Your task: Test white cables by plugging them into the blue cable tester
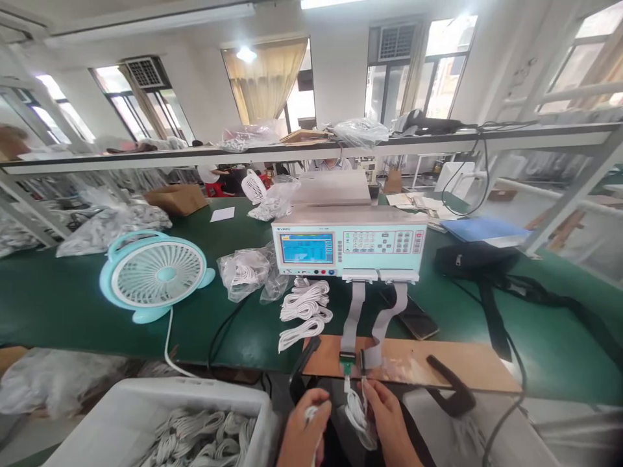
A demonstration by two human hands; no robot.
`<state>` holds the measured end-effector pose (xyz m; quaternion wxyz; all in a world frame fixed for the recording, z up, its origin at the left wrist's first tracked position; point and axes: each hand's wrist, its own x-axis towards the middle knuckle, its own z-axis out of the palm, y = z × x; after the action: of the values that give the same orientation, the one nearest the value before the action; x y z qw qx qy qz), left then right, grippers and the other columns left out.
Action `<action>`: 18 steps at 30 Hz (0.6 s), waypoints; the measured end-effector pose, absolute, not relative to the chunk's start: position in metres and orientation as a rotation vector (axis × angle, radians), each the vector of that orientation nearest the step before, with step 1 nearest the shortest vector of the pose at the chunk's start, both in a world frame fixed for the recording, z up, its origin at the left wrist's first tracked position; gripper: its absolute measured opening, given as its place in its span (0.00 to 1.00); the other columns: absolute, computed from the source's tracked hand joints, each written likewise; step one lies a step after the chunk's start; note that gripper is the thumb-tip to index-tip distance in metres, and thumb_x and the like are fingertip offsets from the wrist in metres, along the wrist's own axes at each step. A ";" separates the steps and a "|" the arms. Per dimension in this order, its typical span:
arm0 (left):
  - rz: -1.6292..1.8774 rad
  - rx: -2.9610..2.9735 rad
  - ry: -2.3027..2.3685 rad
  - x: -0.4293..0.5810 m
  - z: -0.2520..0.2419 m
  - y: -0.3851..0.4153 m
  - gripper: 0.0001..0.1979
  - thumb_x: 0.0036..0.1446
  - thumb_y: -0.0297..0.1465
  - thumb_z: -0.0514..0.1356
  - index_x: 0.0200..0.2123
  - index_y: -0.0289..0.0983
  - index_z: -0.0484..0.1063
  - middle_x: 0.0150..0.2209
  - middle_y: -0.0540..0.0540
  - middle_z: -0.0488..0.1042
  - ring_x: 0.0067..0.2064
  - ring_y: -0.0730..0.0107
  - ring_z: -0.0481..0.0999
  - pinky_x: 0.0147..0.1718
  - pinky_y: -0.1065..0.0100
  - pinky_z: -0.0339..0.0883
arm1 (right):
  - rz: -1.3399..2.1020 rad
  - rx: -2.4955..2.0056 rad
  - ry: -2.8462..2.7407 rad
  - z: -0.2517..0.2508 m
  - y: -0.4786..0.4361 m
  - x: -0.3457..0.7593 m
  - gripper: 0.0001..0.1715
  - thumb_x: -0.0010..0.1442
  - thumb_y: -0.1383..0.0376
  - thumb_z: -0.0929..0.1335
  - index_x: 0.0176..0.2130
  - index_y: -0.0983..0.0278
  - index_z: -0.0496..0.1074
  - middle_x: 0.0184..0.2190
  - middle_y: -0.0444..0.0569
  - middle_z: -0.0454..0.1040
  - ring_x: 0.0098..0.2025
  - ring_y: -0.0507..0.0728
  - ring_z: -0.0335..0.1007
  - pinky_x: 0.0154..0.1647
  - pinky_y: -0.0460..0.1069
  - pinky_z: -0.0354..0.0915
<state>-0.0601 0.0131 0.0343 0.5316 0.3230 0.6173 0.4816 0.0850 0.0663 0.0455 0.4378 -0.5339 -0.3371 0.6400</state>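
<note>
My left hand [306, 428] is closed around part of a white cable near the front edge of the bench. My right hand [389, 418] pinches a thin end of white cable just below the black connector of a grey ribbon cable. Between my hands hangs a coiled white cable [357, 412], its plug in or against a small green circuit board [347, 368]. Two grey ribbon cables [351, 318] run from this spot up to a tester [350, 243] with a lit blue screen. My fingers partly hide what they grip.
Bundled white cables [304, 311] lie before the tester. A turquoise fan [156, 272] stands left, above a white bin [243, 392] of cables. Black clamps [452, 389] grip a wooden board [467, 366]. A phone [417, 319] and black bag [477, 259] lie right; a shelf [195, 155] spans behind.
</note>
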 end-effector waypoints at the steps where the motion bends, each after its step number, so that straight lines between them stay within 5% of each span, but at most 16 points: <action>1: 1.109 0.796 1.413 -0.048 0.032 0.024 0.23 0.50 0.49 0.55 0.38 0.35 0.64 0.17 0.54 0.59 0.13 0.79 0.57 0.11 0.77 0.47 | 1.606 -1.305 -0.832 0.046 0.067 0.085 0.34 0.34 0.43 0.73 0.24 0.70 0.65 0.18 0.42 0.55 0.22 0.45 0.46 0.23 0.43 0.46; 7: 1.143 0.718 1.420 -0.025 0.019 0.059 0.22 0.47 0.48 0.58 0.28 0.32 0.67 0.15 0.51 0.60 0.15 0.77 0.56 0.13 0.75 0.49 | 1.615 -1.220 -0.850 0.035 0.070 0.085 0.35 0.36 0.41 0.71 0.24 0.68 0.62 0.18 0.42 0.57 0.21 0.47 0.49 0.24 0.44 0.51; 13: 1.313 0.653 1.306 -0.011 0.013 0.040 0.20 0.42 0.42 0.64 0.22 0.30 0.66 0.22 0.49 0.63 0.27 0.76 0.61 0.27 0.77 0.59 | 1.574 -1.215 -1.039 0.013 0.054 0.088 0.33 0.44 0.41 0.67 0.24 0.67 0.55 0.21 0.41 0.53 0.25 0.47 0.47 0.27 0.44 0.52; 18: 1.238 0.142 1.022 0.009 0.007 0.016 0.25 0.41 0.51 0.63 0.30 0.36 0.62 0.21 0.54 0.58 0.17 0.79 0.57 0.14 0.76 0.48 | 1.440 -1.421 -1.328 0.007 0.046 0.164 0.27 0.53 0.44 0.58 0.25 0.65 0.56 0.20 0.43 0.53 0.23 0.49 0.50 0.25 0.46 0.52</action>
<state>0.0086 0.0161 0.0067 0.6927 0.0636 0.4573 0.5540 0.1644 0.0462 0.0073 0.3529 -0.5495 -0.5136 0.5566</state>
